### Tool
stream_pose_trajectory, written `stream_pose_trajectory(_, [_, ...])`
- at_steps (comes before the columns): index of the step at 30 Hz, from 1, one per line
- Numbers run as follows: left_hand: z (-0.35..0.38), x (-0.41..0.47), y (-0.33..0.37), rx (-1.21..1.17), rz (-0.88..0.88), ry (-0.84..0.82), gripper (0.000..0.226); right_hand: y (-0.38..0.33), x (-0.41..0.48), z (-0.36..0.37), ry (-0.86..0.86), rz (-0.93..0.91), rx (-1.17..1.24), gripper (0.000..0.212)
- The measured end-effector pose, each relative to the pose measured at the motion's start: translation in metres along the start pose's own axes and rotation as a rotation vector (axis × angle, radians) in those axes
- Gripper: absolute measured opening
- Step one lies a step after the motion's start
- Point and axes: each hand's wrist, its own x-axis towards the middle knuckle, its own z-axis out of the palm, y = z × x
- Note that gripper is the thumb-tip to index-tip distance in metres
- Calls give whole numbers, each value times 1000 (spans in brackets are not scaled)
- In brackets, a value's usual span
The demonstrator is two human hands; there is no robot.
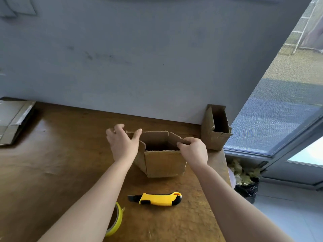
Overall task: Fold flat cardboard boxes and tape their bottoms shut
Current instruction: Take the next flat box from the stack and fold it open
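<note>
A small brown cardboard box (164,163) stands open-ended on the wooden table (61,163), its flaps spread outward. My left hand (122,142) grips the left flap, thumb over the far flap's edge. My right hand (194,151) pinches the right flap near its corner. A yellow roll of tape (117,222) lies near the front edge, partly hidden behind my left forearm. A yellow and black utility knife (157,199) lies in front of the box.
A second folded-up cardboard box (215,128) stands against the wall at the table's back right corner. A stack of flat cardboard (12,121) lies at the far left. A black rubbish bag (246,182) sits on the floor to the right, below a window.
</note>
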Motion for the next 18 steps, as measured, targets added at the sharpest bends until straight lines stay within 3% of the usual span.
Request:
stream_pose_trajectory(3, [6, -10, -1, -93, -57, -124, 58, 0, -3, 4, -37, -3, -27, 7])
stream_pose_trajectory(8, [2, -5, 5, -88, -105, -172, 63, -8, -3, 6, -144, -8, 43, 6])
stream_pose_trajectory(10, [0, -5, 4, -44, -31, -218, 54, -8, -2, 7, -134, -27, 59, 10])
stream_pose_trajectory(13, [-3, -8, -4, 157, 184, -339, 18, -6, -3, 10, -194, -90, 50, 17])
stream_pose_trajectory(16, [-10, -7, -13, 255, 279, -424, 26, -8, -10, 14, -311, -110, 35, 35])
stream_pose_trajectory(18, [-16, -6, -15, 261, 324, -492, 31, -9, -11, 16, -373, -86, 61, 32])
